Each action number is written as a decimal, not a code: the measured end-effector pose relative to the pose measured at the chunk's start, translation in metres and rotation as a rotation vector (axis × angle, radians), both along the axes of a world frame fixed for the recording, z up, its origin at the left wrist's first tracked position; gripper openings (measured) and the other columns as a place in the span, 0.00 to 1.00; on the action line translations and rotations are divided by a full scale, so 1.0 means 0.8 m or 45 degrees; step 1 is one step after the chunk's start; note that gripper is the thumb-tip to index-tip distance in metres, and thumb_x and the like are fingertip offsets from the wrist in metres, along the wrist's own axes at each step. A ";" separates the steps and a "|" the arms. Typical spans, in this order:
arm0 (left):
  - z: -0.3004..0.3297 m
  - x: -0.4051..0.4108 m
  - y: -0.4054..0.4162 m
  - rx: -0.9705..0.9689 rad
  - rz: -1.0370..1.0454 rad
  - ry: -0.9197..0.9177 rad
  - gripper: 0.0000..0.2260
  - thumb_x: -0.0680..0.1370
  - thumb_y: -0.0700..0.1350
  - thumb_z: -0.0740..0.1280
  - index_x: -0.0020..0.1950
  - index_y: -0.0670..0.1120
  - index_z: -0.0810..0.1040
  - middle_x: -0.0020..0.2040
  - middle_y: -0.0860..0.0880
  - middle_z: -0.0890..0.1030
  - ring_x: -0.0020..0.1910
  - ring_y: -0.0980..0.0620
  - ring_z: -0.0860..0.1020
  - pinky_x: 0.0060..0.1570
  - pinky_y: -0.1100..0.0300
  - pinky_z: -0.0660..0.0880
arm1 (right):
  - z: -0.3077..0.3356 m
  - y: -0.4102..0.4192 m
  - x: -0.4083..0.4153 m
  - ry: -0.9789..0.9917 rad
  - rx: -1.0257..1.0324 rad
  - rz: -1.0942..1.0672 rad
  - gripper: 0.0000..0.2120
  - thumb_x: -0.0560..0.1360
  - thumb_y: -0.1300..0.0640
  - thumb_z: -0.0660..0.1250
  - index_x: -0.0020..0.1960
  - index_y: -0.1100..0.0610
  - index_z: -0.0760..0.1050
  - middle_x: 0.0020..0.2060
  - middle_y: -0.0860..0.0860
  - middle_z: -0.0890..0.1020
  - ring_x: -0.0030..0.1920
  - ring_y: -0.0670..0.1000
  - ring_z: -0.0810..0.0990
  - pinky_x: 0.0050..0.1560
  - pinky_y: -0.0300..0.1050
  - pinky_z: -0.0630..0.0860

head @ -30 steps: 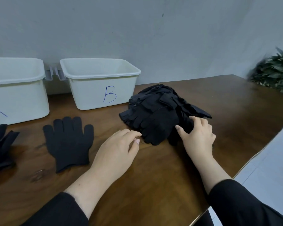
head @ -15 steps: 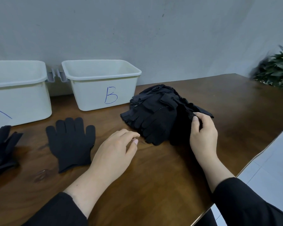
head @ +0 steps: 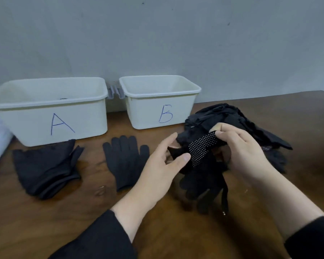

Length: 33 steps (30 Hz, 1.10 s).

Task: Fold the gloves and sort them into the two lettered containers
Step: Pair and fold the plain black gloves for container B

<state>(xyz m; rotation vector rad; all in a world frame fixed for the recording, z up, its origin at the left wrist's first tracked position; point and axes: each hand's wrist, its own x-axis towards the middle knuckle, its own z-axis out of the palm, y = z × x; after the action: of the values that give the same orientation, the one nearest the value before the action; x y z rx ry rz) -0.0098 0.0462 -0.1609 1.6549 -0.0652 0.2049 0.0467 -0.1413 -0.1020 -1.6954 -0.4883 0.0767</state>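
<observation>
The right hand (head: 239,152) pinches a dotted black glove (head: 202,148), now lifted off the glove pile (head: 251,126); the left hand (head: 163,165), fingers spread, touches its edge.

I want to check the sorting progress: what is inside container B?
The part of container B that shows, its far inner walls, is bare white plastic. Its front wall covers the bottom, so I cannot tell whether a glove lies there.
</observation>
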 end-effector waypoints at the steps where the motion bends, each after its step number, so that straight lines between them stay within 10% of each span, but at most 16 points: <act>1: 0.004 -0.003 0.010 -0.056 0.043 0.010 0.14 0.79 0.49 0.69 0.64 0.59 0.79 0.59 0.61 0.81 0.60 0.62 0.77 0.63 0.60 0.73 | 0.002 0.012 0.001 0.020 0.018 -0.006 0.14 0.79 0.55 0.60 0.43 0.66 0.69 0.39 0.61 0.76 0.41 0.58 0.75 0.44 0.54 0.69; 5: 0.021 -0.017 0.049 -0.230 0.227 0.015 0.06 0.80 0.47 0.67 0.49 0.50 0.84 0.48 0.47 0.85 0.52 0.46 0.83 0.57 0.46 0.79 | 0.009 0.056 0.005 0.105 0.027 0.005 0.14 0.84 0.59 0.58 0.42 0.57 0.77 0.37 0.54 0.82 0.37 0.52 0.80 0.37 0.44 0.76; 10: 0.051 -0.016 0.103 -0.233 0.469 -0.053 0.07 0.81 0.47 0.66 0.49 0.49 0.83 0.47 0.45 0.85 0.47 0.48 0.83 0.43 0.51 0.80 | 0.011 0.106 0.020 0.096 -0.054 -0.024 0.07 0.82 0.56 0.65 0.53 0.58 0.80 0.45 0.54 0.87 0.46 0.52 0.87 0.54 0.53 0.83; 18: 0.087 -0.006 0.168 -0.062 0.611 -0.142 0.08 0.81 0.44 0.66 0.49 0.41 0.82 0.43 0.43 0.85 0.41 0.51 0.82 0.41 0.55 0.78 | -0.055 0.139 0.014 -0.041 -0.186 -0.205 0.07 0.82 0.52 0.64 0.51 0.49 0.80 0.43 0.43 0.86 0.45 0.44 0.84 0.53 0.51 0.82; 23: 0.139 0.019 0.193 0.776 0.721 -0.407 0.11 0.81 0.48 0.64 0.44 0.43 0.78 0.35 0.50 0.78 0.36 0.52 0.73 0.37 0.56 0.68 | -0.099 0.134 0.007 -0.102 -0.347 -0.205 0.07 0.82 0.48 0.62 0.49 0.44 0.79 0.44 0.43 0.84 0.51 0.44 0.82 0.52 0.41 0.77; 27: 0.137 0.021 0.172 1.233 0.586 -0.534 0.09 0.80 0.50 0.63 0.54 0.49 0.82 0.48 0.52 0.83 0.50 0.48 0.79 0.50 0.51 0.74 | -0.102 0.134 0.004 -0.121 -0.402 -0.171 0.06 0.82 0.46 0.63 0.50 0.43 0.78 0.45 0.41 0.84 0.50 0.41 0.81 0.53 0.42 0.77; 33: 0.005 -0.038 0.123 1.767 0.127 -0.081 0.23 0.79 0.67 0.56 0.64 0.56 0.78 0.61 0.55 0.77 0.60 0.53 0.75 0.55 0.54 0.76 | -0.105 0.132 0.001 -0.164 -0.541 -0.135 0.08 0.82 0.47 0.62 0.58 0.43 0.78 0.50 0.38 0.82 0.54 0.39 0.79 0.52 0.36 0.74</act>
<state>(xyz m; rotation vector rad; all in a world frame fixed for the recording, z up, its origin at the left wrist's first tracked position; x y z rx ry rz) -0.0404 0.1443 -0.1567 3.0374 -0.2028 0.3177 0.0475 -0.0356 -0.1859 -2.1498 -0.5011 -0.0079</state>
